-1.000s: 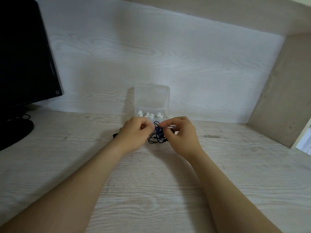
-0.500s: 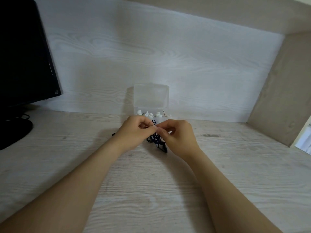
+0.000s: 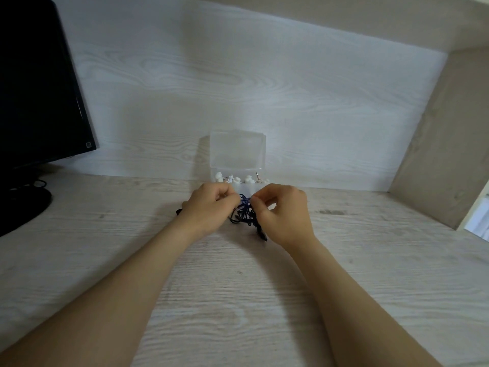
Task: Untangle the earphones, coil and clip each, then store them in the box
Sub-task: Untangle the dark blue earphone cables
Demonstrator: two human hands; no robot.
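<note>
A tangled dark blue earphone cable (image 3: 244,214) lies bunched on the desk between my hands. My left hand (image 3: 209,207) pinches the cable at its left side with curled fingers. From the right, my right hand (image 3: 283,213) pinches the same bundle near its top. A dark end of the cable (image 3: 262,233) sticks out below my right hand, and another dark bit shows by my left wrist. Behind the hands stands a clear plastic box (image 3: 238,152) with its lid up, holding several white earphone pieces.
A black monitor (image 3: 39,88) on its stand (image 3: 23,202) fills the left side, with cables at its base. The white wood-grain back wall rises behind the box. A beige side panel (image 3: 444,133) closes the desk on the right.
My hands have drawn slightly apart at the fingertips and the blue bundle shows more between them. The dark end still hangs below my right hand.
</note>
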